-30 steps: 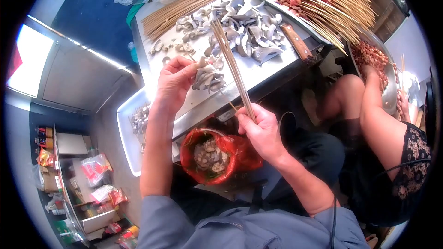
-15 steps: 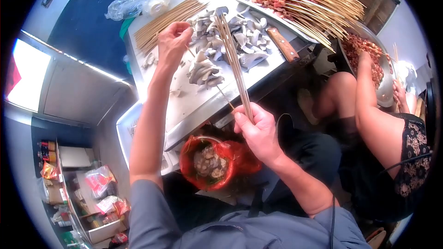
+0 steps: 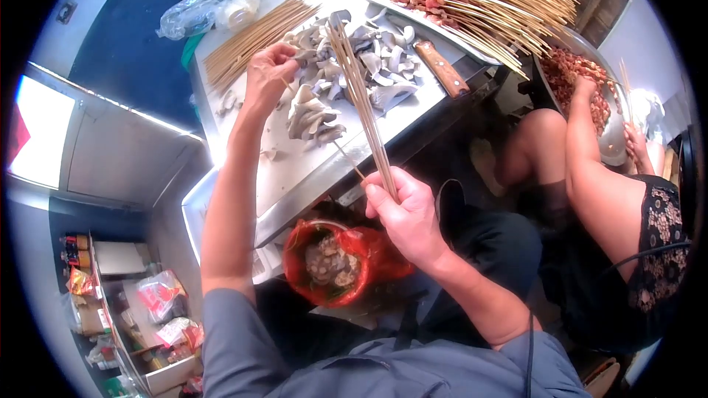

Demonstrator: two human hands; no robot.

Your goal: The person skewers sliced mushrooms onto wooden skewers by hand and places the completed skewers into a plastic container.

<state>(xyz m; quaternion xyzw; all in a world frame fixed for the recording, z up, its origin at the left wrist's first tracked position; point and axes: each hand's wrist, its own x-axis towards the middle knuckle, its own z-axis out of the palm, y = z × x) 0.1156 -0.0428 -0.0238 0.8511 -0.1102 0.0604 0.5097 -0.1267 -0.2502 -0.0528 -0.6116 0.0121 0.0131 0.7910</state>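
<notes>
Skewered mushrooms [image 3: 313, 119] sit between both hands [image 3: 267, 79] [image 3: 407, 217].

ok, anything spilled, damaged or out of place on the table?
No clear spill or damage. Slightly odd: a mushroom scrap lies apart from the mushroom pile, and a wooden handle reaches the edge of the table, where it might get bumped.

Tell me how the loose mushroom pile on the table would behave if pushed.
The mushroom pile would likely spread rather than move as one, since its pieces lie loose and overlapping. Each piece is probably pliable: the skewered mushrooms sit folded and bunched. Their thin edges suggest they might tear if pressed hard.
</notes>
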